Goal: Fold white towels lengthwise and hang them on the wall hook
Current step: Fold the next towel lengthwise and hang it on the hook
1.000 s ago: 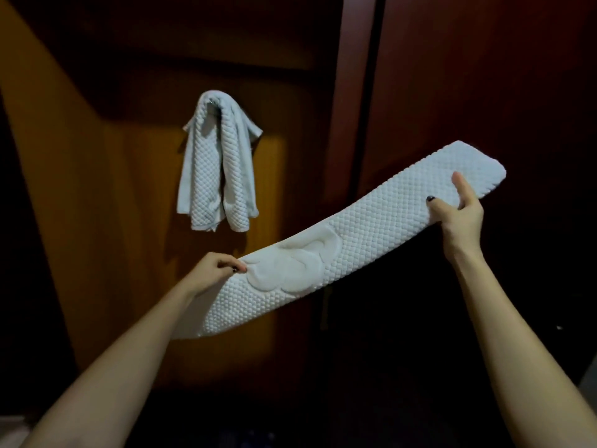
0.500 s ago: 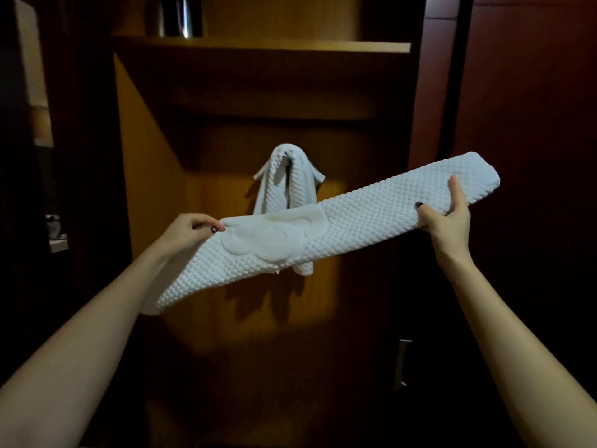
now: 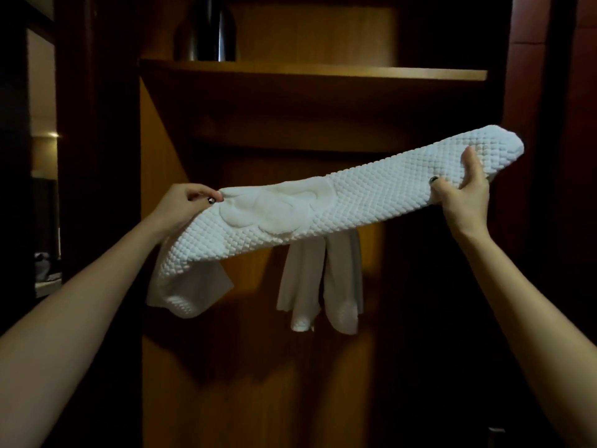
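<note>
A white waffle-textured towel [image 3: 355,202], folded into a long strip, is stretched between both hands in front of a wooden wall panel. My left hand [image 3: 184,205] pinches its upper edge near the left end, and that end droops below the hand. My right hand [image 3: 465,195] grips the strip close to its right end, thumb up. Behind and below the strip hangs a second white towel [image 3: 319,286]; only its lower ends show. The hook it hangs on is hidden by the held towel.
A wooden shelf [image 3: 323,72] runs across above the towels, with a dark metal vessel [image 3: 210,27] standing on it. Dark red-brown panels [image 3: 575,156] flank the niche on the right. A dim room opening [image 3: 42,156] lies at the far left.
The held towel has risen and come closer to the wall, now covering the top of the hanging towel. The view has tilted up, showing more of the shelf.
</note>
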The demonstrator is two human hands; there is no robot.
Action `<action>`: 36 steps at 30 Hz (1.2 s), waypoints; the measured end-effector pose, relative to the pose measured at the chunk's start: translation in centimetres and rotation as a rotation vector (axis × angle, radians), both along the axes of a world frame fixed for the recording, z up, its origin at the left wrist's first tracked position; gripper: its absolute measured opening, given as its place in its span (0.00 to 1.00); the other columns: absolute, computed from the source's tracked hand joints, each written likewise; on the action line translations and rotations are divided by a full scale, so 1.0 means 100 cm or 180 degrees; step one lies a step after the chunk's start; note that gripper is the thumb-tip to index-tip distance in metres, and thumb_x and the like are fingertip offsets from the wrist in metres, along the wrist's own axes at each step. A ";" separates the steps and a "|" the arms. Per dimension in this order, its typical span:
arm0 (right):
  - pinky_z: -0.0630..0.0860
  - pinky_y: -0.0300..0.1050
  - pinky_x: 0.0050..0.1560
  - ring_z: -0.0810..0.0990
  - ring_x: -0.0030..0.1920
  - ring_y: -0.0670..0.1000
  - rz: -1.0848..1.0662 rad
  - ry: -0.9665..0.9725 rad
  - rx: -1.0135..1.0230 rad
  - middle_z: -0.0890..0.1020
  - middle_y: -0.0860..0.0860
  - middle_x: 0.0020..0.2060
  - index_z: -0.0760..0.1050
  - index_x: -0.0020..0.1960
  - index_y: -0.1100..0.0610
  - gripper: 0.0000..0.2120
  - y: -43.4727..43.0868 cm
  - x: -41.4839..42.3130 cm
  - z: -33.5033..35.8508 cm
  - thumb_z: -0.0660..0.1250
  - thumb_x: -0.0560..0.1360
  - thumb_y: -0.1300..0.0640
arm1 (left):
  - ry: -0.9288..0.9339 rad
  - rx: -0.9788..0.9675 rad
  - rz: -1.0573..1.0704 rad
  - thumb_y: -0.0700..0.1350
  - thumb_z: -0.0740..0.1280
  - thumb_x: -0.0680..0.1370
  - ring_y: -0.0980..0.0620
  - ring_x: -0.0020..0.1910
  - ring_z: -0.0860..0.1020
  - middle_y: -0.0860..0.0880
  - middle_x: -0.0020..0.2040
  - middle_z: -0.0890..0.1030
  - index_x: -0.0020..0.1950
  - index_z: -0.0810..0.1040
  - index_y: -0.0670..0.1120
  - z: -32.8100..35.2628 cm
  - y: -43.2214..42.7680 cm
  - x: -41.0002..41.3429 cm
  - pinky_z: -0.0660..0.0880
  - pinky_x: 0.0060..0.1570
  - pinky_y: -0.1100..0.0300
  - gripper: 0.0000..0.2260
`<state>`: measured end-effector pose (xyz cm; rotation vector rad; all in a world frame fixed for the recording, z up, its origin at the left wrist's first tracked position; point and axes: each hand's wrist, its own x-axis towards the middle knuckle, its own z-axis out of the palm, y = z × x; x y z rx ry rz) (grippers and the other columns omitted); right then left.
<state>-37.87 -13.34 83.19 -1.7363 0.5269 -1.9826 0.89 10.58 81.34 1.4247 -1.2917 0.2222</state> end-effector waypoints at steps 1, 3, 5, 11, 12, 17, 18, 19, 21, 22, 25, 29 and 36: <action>0.65 0.40 0.71 0.63 0.74 0.47 -0.0020 0.0041 -0.0005 0.62 0.52 0.76 0.57 0.78 0.58 0.36 -0.005 0.007 0.005 0.66 0.73 0.63 | 0.0046 -0.0058 -0.0045 0.37 0.65 0.79 0.59 0.50 0.77 0.52 0.52 0.81 0.49 0.82 0.45 0.007 -0.003 0.010 0.72 0.46 0.65 0.07; 0.67 0.45 0.71 0.64 0.73 0.48 -0.0027 0.0055 0.0047 0.62 0.52 0.76 0.57 0.78 0.58 0.36 -0.017 0.022 0.012 0.66 0.73 0.62 | 0.0084 -0.0123 -0.0096 0.37 0.65 0.79 0.61 0.48 0.78 0.56 0.49 0.81 0.49 0.81 0.45 0.019 -0.012 0.027 0.73 0.43 0.66 0.07; 0.69 0.46 0.69 0.66 0.71 0.46 -0.0038 0.0008 0.0105 0.63 0.53 0.75 0.57 0.78 0.58 0.36 -0.028 0.036 0.022 0.67 0.73 0.61 | 0.0083 -0.0158 -0.0124 0.37 0.65 0.79 0.63 0.46 0.78 0.58 0.48 0.80 0.50 0.81 0.45 0.032 -0.024 0.040 0.73 0.41 0.68 0.07; 0.78 0.48 0.46 0.80 0.41 0.50 -0.0177 -0.0045 0.0609 0.80 0.58 0.50 0.64 0.73 0.59 0.33 -0.086 0.062 0.054 0.67 0.70 0.59 | 0.0258 -0.0497 -0.0324 0.36 0.65 0.78 0.59 0.37 0.80 0.53 0.42 0.82 0.44 0.82 0.50 0.081 -0.077 0.065 0.76 0.35 0.69 0.11; 0.78 0.44 0.40 0.79 0.34 0.48 -0.0183 -0.0080 0.0717 0.80 0.57 0.42 0.65 0.73 0.59 0.32 -0.097 0.066 0.054 0.67 0.70 0.59 | 0.0287 -0.0509 -0.0361 0.36 0.65 0.78 0.60 0.37 0.80 0.53 0.42 0.82 0.43 0.82 0.51 0.086 -0.087 0.070 0.76 0.35 0.69 0.11; 0.76 0.35 0.36 0.80 0.50 0.56 -0.0428 -0.0177 0.0887 0.77 0.60 0.59 0.68 0.71 0.59 0.29 -0.150 0.089 0.048 0.70 0.72 0.58 | 0.0380 -0.0307 -0.0535 0.35 0.65 0.78 0.61 0.37 0.81 0.53 0.42 0.82 0.44 0.82 0.49 0.090 -0.142 0.098 0.77 0.37 0.69 0.11; 0.75 0.34 0.36 0.79 0.52 0.55 -0.0449 -0.0218 0.0884 0.77 0.60 0.61 0.68 0.71 0.60 0.28 -0.159 0.093 0.049 0.70 0.72 0.58 | 0.0418 -0.0319 -0.0573 0.35 0.65 0.77 0.61 0.38 0.81 0.53 0.42 0.83 0.44 0.82 0.49 0.092 -0.153 0.103 0.77 0.38 0.70 0.11; 0.73 0.31 0.33 0.79 0.49 0.53 -0.0440 -0.0257 0.0852 0.77 0.60 0.60 0.68 0.71 0.61 0.28 -0.167 0.098 0.051 0.70 0.73 0.59 | 0.0473 -0.0345 -0.0613 0.34 0.66 0.76 0.61 0.38 0.82 0.53 0.41 0.83 0.43 0.82 0.49 0.095 -0.163 0.108 0.77 0.39 0.70 0.11; 0.72 0.29 0.33 0.78 0.44 0.48 -0.0417 -0.0351 0.0763 0.78 0.58 0.56 0.69 0.71 0.62 0.27 -0.178 0.106 0.059 0.69 0.73 0.60 | 0.0736 -0.0421 -0.0702 0.31 0.66 0.74 0.60 0.40 0.82 0.54 0.39 0.84 0.42 0.83 0.48 0.098 -0.183 0.118 0.77 0.39 0.69 0.13; 0.72 0.31 0.37 0.78 0.44 0.48 -0.0414 -0.0405 0.0724 0.78 0.57 0.54 0.70 0.70 0.62 0.26 -0.182 0.109 0.063 0.68 0.73 0.61 | 0.0934 -0.0459 -0.0775 0.30 0.66 0.73 0.58 0.41 0.83 0.54 0.40 0.85 0.42 0.83 0.48 0.098 -0.192 0.122 0.78 0.39 0.68 0.14; 0.73 0.39 0.44 0.79 0.46 0.53 -0.0374 -0.0426 0.0653 0.79 0.56 0.48 0.76 0.59 0.60 0.15 -0.195 0.113 0.064 0.68 0.73 0.64 | 0.1352 -0.0509 -0.0917 0.28 0.64 0.74 0.54 0.45 0.82 0.51 0.44 0.85 0.42 0.83 0.46 0.084 -0.222 0.127 0.79 0.44 0.61 0.15; 0.71 0.48 0.50 0.78 0.55 0.63 -0.0203 -0.0297 0.1086 0.78 0.60 0.48 0.76 0.56 0.65 0.10 -0.216 0.118 0.040 0.65 0.75 0.64 | 0.1642 -0.0443 -0.1021 0.30 0.64 0.76 0.51 0.48 0.82 0.46 0.50 0.82 0.45 0.82 0.43 0.063 -0.256 0.124 0.79 0.50 0.58 0.11; 0.71 0.47 0.51 0.78 0.53 0.59 0.0128 -0.0259 0.1507 0.80 0.64 0.53 0.77 0.58 0.66 0.13 -0.225 0.127 -0.003 0.63 0.78 0.61 | 0.1352 -0.0108 -0.0797 0.34 0.67 0.75 0.55 0.46 0.80 0.50 0.47 0.83 0.45 0.82 0.49 0.026 -0.283 0.124 0.75 0.48 0.61 0.10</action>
